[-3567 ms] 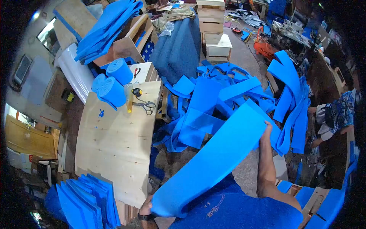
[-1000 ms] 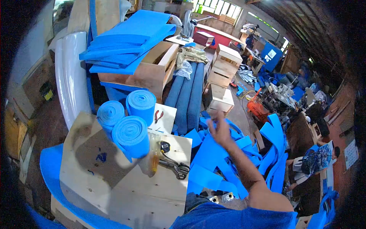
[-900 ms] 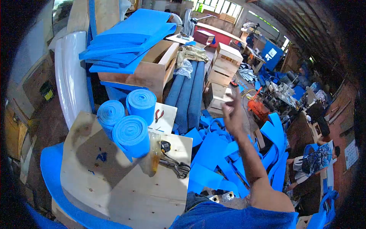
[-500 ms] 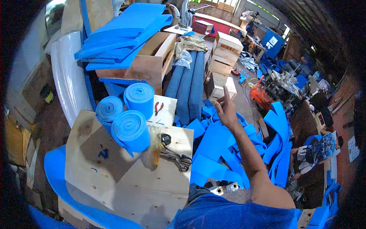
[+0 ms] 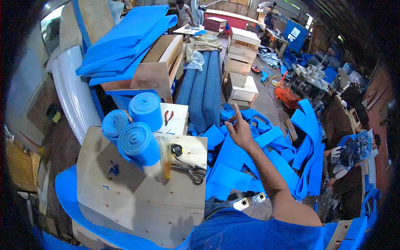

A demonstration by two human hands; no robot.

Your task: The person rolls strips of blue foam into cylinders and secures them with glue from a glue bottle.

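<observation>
My right hand [image 5: 241,134] is raised over the loose blue foam strips [image 5: 233,168], index finger stretched out and thumb apart, with nothing held. My left hand is out of view. To the left, three rolls of blue foam [image 5: 138,141] stand on a plywood board [image 5: 166,208]. Beside them are a clear, amber-tinted roll of what looks like tape [image 5: 165,164], a tape measure [image 5: 176,150] and black-handled scissors [image 5: 193,171]. Red-handled pliers [image 5: 168,117] lie behind on a pale board.
Blue foam sheets [image 5: 125,37] are stacked on a wooden frame [image 5: 137,77]. Long dark-blue rolls [image 5: 202,89] and wooden boxes [image 5: 241,62] stand beyond. An orange tank [image 5: 287,93] sits at right. One person [image 5: 354,152] is at right, another [image 5: 183,14] at the back.
The view has shifted slightly, and my right hand sits a little lower and further left. Its index finger stays extended. The rolls and tools keep their places on the board.
</observation>
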